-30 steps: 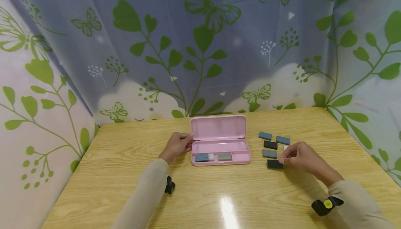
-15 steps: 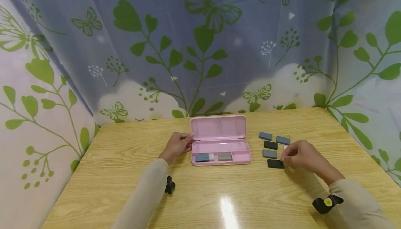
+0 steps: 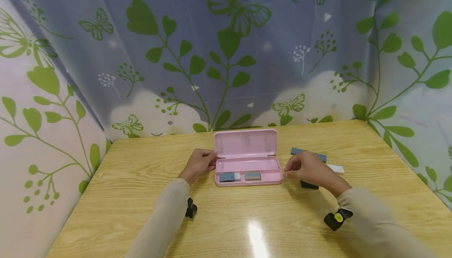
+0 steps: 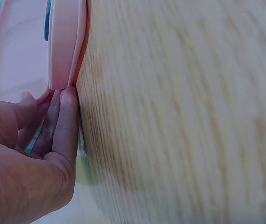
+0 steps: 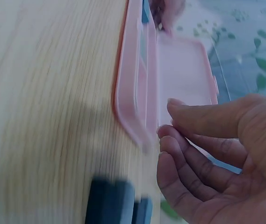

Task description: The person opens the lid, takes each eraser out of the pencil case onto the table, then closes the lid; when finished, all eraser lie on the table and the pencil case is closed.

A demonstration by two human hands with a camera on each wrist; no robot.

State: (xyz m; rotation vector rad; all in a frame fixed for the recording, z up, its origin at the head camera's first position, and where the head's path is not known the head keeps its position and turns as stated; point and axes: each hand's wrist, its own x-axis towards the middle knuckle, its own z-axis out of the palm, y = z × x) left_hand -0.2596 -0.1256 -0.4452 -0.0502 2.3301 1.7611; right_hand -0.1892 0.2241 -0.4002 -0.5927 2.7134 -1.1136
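A pink pencil case lies with its lid raised on the table. My left hand holds its left end, the thumb at the lid's corner and the fingers against the base in the left wrist view. Inside the front compartment are a blue eraser with a white end and a grey block. My right hand hovers just right of the case, fingers loosely bent, with nothing visible between thumb and fingers in the right wrist view. Beneath and behind it lie a black block, a white block and blue blocks, partly hidden.
The wooden table reaches back to a patterned curtain, which also hangs at both sides. Dark blocks show blurred near the case's end in the right wrist view.
My right hand has moved left from beside the black block toward the case's right end, now covering several blocks and uncovering the white one. The left hand and the case stay put.
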